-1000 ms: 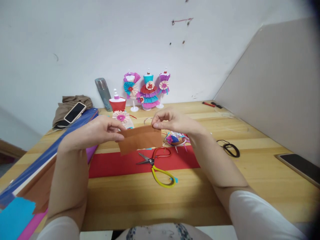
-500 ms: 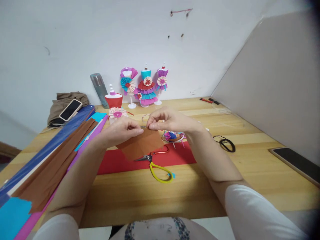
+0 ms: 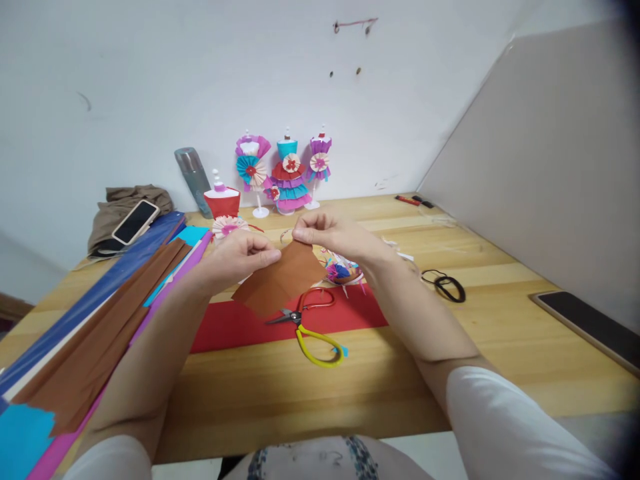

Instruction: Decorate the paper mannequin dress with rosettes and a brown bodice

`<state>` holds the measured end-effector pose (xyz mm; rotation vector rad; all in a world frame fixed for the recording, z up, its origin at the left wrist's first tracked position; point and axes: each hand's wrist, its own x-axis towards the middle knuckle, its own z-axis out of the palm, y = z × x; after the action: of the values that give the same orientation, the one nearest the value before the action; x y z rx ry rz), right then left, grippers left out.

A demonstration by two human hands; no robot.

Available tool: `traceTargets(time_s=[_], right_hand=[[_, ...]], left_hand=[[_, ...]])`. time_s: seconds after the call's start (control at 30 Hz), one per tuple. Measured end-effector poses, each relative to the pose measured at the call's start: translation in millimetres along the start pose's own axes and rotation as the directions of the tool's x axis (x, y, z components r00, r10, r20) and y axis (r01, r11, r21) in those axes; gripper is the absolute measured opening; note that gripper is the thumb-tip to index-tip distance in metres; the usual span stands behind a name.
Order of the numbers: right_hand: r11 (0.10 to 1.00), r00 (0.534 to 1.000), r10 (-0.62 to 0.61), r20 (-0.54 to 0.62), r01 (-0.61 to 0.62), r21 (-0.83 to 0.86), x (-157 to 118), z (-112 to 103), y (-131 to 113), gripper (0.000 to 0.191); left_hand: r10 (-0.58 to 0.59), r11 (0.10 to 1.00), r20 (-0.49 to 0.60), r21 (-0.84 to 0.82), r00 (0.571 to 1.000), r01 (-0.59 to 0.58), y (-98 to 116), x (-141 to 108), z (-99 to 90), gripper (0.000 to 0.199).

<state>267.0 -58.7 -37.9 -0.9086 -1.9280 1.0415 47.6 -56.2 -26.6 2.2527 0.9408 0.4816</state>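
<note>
A piece of brown crepe paper (image 3: 280, 279) hangs between my two hands above the table. My left hand (image 3: 239, 257) pinches its upper left edge between thumb and fingers. At its top corner, my right hand (image 3: 334, 235) grips it the same way, a little higher. Below the paper lies a pair of scissors (image 3: 296, 317) with one red and one yellow handle, blades apart and pointing left. The scissors rest partly on a red paper strip (image 3: 225, 328). Beyond my left hand stands a small dress form (image 3: 223, 200) in red paper with a pink rosette.
Three dressed mini dress forms (image 3: 287, 170) and a tilted bottle (image 3: 193, 180) stand by the wall. Long folded papers (image 3: 115, 320) lie at left, with a phone (image 3: 136, 222) on cloth behind. Colourful scraps (image 3: 343, 270), a black band (image 3: 450, 288) and another phone (image 3: 590, 327) lie right.
My right hand has lifted its corner of the brown paper slightly, so the sheet now tilts up to a peak. Both hands keep hold. The view has shifted a little.
</note>
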Motion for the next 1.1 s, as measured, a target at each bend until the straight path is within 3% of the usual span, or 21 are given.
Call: traceTargets(time_s=[0.13, 0.33, 0.47, 0.63, 0.77, 0.83, 1.0, 1.1], right_hand=[[1.000, 0.999, 0.019, -0.038, -0.018, 0.018, -1.3, -1.4, -1.2, 0.049], [0.998, 1.000, -0.010, -0.027, 0.011, 0.066, -0.3, -2.2, 1.5, 0.047], [0.998, 1.000, 0.017, 0.014, -0.017, 0.058, 3.4, 2.9, 7.0, 0.043], [0.993, 0.995, 0.036, -0.095, -0.025, 0.118, 3.3, 6.0, 5.3, 0.042], [0.992, 0.986, 0.037, -0.161, -0.017, 0.124, -0.3, 3.3, 1.8, 0.037], [0.995, 0.988, 0.017, -0.154, -0.002, 0.099, -1.9, 2.0, 1.9, 0.033], [0.998, 0.995, -0.046, -0.088, 0.050, 0.035, -4.8, 2.6, 2.1, 0.019], [0.998, 0.992, -0.057, -0.114, 0.060, 0.020, -5.3, 6.4, -0.1, 0.016]], left_hand=[[0.018, 1.000, -0.093, 0.007, 0.996, -0.017, -2.2, 1.0, -1.4, 0.042], [0.026, 0.999, -0.146, 0.038, 0.989, -0.021, -2.6, 0.9, -2.6, 0.041], [0.011, 0.999, -0.153, 0.042, 0.988, -0.005, -4.4, 2.7, 0.0, 0.040], [-0.072, 0.995, -0.114, -0.084, 0.991, 0.062, -3.3, 0.3, -2.2, 0.029], [-0.074, 0.990, 0.001, -0.119, 0.997, 0.074, 2.7, -9.4, -15.7, 0.021], [-0.058, 0.992, 0.008, -0.109, 0.998, 0.059, 4.9, -16.8, -25.6, 0.017], [-0.061, 0.998, -0.065, -0.022, 0.996, 0.059, 1.0, -38.6, -49.9, 0.017], [-0.077, 0.995, -0.158, 0.043, 0.984, 0.085, -3.2, -49.1, -61.1, 0.019]])
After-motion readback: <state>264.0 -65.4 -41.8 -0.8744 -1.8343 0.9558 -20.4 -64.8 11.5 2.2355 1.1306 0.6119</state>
